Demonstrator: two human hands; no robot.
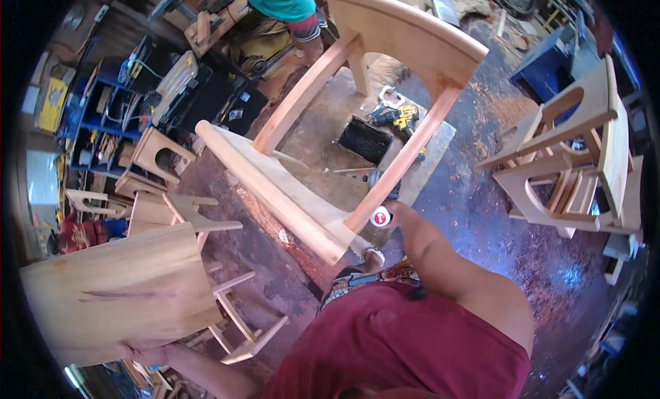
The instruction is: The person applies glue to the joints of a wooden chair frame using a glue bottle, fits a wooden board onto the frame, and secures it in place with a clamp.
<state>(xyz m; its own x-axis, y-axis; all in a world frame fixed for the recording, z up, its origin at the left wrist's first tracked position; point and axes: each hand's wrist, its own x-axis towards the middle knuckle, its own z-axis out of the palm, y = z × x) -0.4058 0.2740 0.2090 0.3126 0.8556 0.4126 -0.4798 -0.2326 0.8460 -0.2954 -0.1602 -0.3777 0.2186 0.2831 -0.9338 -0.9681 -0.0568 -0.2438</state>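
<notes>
At the lower left, my left hand grips the near edge of a wide pale wooden board with a dark streak in its grain. The fingers are partly hidden behind it. My right hand is closed around a white container with a round end and a red mark. Most of that container is hidden. It is beside the near corner of a large wooden frame, made of two curved end panels joined by two rails. Whether the container touches the frame, I cannot tell.
Within the frame's outline are a yellow-black cordless drill, a clamp and a black box. Wooden parts are stacked at right and left. A person in a teal shirt stands behind the frame. Shavings litter the floor.
</notes>
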